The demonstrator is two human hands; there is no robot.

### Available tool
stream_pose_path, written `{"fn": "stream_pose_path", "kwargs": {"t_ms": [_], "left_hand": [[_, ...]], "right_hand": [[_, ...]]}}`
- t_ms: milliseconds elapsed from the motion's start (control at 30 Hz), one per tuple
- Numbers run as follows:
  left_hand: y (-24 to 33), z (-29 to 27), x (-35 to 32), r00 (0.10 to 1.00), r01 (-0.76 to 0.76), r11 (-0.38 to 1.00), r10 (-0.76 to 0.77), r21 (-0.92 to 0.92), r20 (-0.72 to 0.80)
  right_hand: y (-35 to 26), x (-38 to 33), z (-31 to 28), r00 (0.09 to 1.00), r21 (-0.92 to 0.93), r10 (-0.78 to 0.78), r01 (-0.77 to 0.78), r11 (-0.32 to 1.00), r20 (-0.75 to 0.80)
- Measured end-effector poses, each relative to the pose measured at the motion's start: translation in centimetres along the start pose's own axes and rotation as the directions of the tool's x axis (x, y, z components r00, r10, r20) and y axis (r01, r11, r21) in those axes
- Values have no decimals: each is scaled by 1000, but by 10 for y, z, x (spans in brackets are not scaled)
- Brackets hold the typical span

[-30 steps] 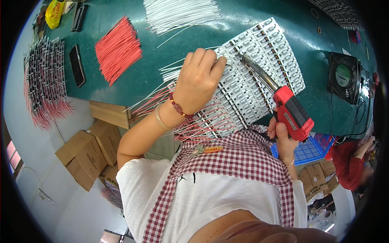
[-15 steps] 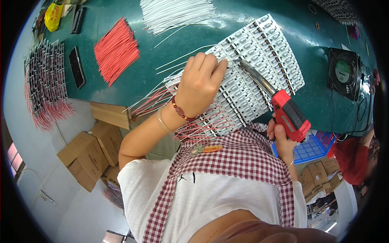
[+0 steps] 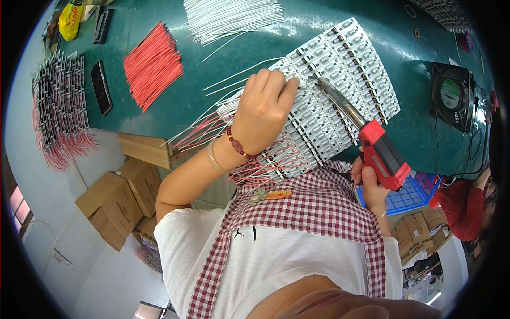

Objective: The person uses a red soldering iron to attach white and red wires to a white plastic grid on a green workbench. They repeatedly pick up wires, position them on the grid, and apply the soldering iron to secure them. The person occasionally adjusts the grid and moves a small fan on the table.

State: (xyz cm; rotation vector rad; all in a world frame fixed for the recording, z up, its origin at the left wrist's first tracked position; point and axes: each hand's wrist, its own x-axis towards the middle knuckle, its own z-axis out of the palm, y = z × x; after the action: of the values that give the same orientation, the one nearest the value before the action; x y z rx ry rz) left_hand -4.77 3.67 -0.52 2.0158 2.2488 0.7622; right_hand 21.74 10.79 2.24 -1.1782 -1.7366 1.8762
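On the green surface [image 3: 175, 106], near its front edge, I'm seeing a white panel of small circuit boards [image 3: 340, 90] lying flat, with red and white leads fanning off its near side. Left hand [image 3: 263, 109] is resting on the panel, fingers [image 3: 287, 90] curled together and pinching a white wire at the panel's middle. Right hand [image 3: 369, 183] is gripping the red handle of a soldering gun [image 3: 380, 154], fingers clamped round it; its metal tip is pointing up-left and sitting just beside the left fingertips, can't tell if it's touching the board. Loose red wire bundle [image 3: 151, 64] and white wire bundle [image 3: 228, 16] are lying farther back on the surface, well apart from the hands. Black fan [image 3: 451, 95] is sitting on the right. Finished boards with leads [image 3: 58, 106] are stacked on the far left.
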Motion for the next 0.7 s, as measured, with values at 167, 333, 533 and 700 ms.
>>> {"fn": "stream_pose_path", "kwargs": {"t_ms": [167,333,533,700], "left_hand": [[0,1,0,1000,-7,1000,7,6,-14],[1,0,1,1000,0,1000,0,17,-9],[0,-1,1,1000,-8,999,8,51,11],[1,-2,2,999,-24,996,23,82,25]], "right_hand": [[6,-2,-6,998,-39,44,-42,998,38],[12,-2,-5,999,-85,41,-40,996,21],[-4,0,-6,1000,72,15,-16,997,17],[-6,0,-7,1000,115,21,-22,993,4]]}}
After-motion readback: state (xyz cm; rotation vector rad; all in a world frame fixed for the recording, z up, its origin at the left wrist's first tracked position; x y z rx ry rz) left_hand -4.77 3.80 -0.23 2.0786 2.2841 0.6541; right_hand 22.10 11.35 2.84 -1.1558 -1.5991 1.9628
